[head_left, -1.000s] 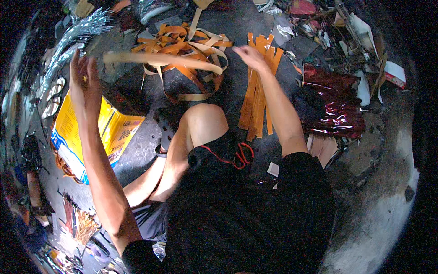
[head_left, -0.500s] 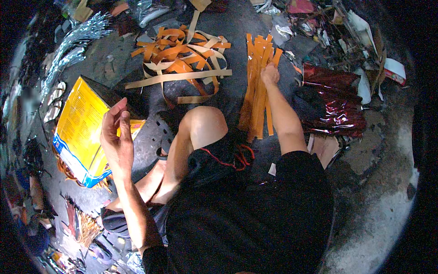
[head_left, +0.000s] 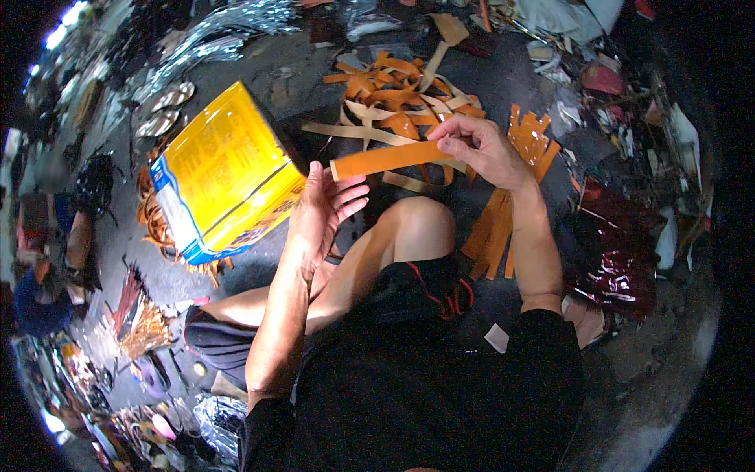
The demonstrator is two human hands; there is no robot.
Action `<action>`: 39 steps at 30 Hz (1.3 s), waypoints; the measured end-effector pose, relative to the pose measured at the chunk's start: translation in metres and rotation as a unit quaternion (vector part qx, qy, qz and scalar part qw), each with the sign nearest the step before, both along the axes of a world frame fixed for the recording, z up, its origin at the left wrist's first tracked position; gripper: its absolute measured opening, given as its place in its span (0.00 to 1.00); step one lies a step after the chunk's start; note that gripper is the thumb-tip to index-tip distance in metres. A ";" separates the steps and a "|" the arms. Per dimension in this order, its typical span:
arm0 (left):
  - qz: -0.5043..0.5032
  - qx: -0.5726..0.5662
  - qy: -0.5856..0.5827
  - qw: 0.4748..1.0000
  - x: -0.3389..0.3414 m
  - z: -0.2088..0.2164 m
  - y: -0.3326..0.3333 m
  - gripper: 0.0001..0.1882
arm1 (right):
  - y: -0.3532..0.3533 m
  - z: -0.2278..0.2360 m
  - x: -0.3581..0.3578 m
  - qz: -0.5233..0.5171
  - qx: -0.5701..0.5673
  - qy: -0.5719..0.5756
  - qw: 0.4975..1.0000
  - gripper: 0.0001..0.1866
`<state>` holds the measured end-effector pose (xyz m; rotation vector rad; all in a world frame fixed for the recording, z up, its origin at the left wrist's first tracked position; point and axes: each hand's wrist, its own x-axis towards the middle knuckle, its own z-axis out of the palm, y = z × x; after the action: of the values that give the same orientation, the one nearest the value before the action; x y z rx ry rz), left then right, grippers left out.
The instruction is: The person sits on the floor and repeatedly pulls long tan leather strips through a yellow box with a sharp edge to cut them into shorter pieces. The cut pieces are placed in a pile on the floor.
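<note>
A flat orange strip (head_left: 385, 160) stretches sideways in front of me, its right end pinched in my right hand (head_left: 495, 153). The strip's left end lies close to the thumb of my left hand (head_left: 318, 208). That hand has its thumb raised and its fingers apart, not closed on the strip. A yellow box-like container (head_left: 224, 169) with a blue lower edge stands tilted just left of my left hand. Beyond the held strip is a tangled heap of orange and tan strips (head_left: 393, 98). Straight orange strips (head_left: 491, 232) lie in a bundle beside my right forearm.
A shiny dark red sheet (head_left: 617, 256) lies right of the bundle. Silvery strands (head_left: 228, 31) spread at the far left, and bristly brown and tan bundles (head_left: 145, 322) lie at lower left. Mixed scraps (head_left: 566, 110) litter the far right. My bent knee (head_left: 425, 228) rises between my arms.
My right hand has come left from the bundle with an orange strip. My left hand has moved right, its fingers spreading near the strip's end. The view has shifted.
</note>
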<state>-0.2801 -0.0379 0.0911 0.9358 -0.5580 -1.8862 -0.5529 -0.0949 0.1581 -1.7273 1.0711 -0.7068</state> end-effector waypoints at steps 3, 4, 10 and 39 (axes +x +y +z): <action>0.047 -0.038 0.001 0.998 0.021 0.010 0.007 0.25 | -0.009 0.003 0.013 0.024 -0.116 0.098 0.988 0.08; 0.047 -0.074 -0.090 0.992 0.026 0.011 0.011 0.21 | -0.015 0.003 0.017 0.037 -0.118 0.114 0.986 0.10; 0.056 -0.087 -0.129 0.986 0.015 0.000 0.016 0.06 | -0.003 -0.012 0.079 -0.081 -0.343 0.211 0.912 0.08; 0.078 -0.094 -0.518 0.847 0.183 0.058 0.110 0.05 | -0.126 -0.095 -0.143 -0.246 0.146 -0.264 0.921 0.21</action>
<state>-0.0968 0.0726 0.1494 1.7791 -1.2178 -1.0141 -0.6960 -0.2205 0.0626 -0.9271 1.1527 -1.1796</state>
